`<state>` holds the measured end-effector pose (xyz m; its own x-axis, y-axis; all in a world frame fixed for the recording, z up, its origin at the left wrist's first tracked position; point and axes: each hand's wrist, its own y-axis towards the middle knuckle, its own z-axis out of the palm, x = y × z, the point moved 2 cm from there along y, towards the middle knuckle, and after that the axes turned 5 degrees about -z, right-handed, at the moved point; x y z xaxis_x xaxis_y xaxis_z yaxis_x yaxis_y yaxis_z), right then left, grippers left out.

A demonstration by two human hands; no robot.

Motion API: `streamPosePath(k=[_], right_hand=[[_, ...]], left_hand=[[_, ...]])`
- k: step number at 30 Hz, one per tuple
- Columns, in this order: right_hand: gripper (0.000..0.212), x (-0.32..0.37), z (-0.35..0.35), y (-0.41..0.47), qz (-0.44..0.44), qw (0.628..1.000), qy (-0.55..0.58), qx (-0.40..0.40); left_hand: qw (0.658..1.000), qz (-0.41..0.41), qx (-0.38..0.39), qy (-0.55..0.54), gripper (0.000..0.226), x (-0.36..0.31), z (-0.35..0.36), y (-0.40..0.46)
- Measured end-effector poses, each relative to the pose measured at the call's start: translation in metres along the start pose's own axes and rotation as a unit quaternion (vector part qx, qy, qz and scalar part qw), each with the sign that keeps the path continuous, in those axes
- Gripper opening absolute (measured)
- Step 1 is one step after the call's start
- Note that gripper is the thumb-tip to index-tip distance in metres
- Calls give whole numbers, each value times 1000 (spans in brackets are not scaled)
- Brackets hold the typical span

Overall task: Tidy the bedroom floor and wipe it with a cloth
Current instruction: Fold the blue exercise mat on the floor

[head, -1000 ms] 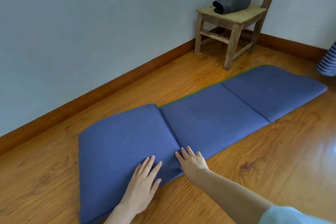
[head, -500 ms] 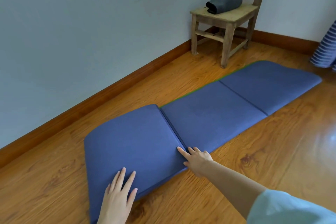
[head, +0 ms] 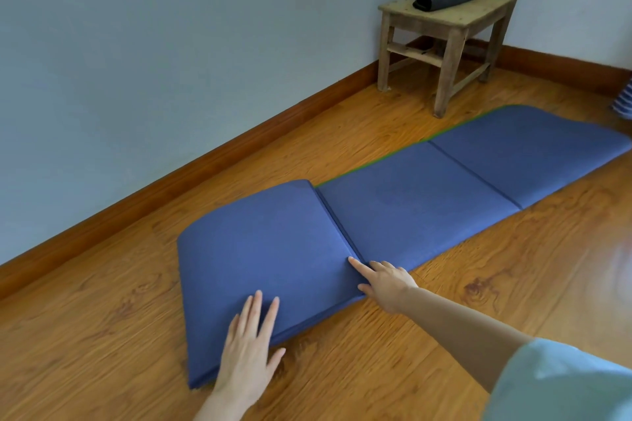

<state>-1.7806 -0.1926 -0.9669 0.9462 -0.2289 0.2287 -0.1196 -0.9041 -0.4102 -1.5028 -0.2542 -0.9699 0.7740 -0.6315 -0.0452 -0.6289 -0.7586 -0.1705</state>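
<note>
We lay our left hand (head: 248,349) flat, fingers straight, on the near edge of the mat (head: 393,212), pinning the stacked folds. Our right hand (head: 384,280) rests at the crease, forefinger stretched, the others loosely bent, grasping nothing, likely to guide the next fold.

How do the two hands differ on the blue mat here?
The left hand lies flat with fingers straight on the mat's near panel, at its front edge. The right hand sits farther along at the fold crease, forefinger extended onto the mat, other fingers slightly bent. The left hand points away from the camera, the right angles leftward. Both touch the mat; neither grips it.
</note>
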Motion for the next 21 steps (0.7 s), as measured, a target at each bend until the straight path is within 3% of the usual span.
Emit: streamPosePath(k=[2,7,9,11,13,15,18,21], right_hand=[[56,2,0,-3,5,1000,20,-8],[65,7,4,-13,86,974,182,-106],[65,8,7,-18,146,927,312,-149],[60,7,12,-21,227,856,428,-181],[52,6,16,-24,279,818,466,-192],[48,7,13,-28,237,858,403,-214],[53,11,4,-28,48,938,199,-279],[61,20,-2,-21,-124,947,58,-289]], left_hand=[[1000,8,-11,5,124,-20,-5,12],[1000,15,-18,11,119,-49,-8,36],[1000,10,-17,2,108,-60,-12,39],[1000,20,-18,-2,92,-70,-12,42],[1000,19,-22,-2,88,-75,-12,46],[1000,17,-24,6,89,-76,-12,49],[1000,16,-17,8,90,-74,-11,51],[999,30,-30,-26,90,-70,-12,52]])
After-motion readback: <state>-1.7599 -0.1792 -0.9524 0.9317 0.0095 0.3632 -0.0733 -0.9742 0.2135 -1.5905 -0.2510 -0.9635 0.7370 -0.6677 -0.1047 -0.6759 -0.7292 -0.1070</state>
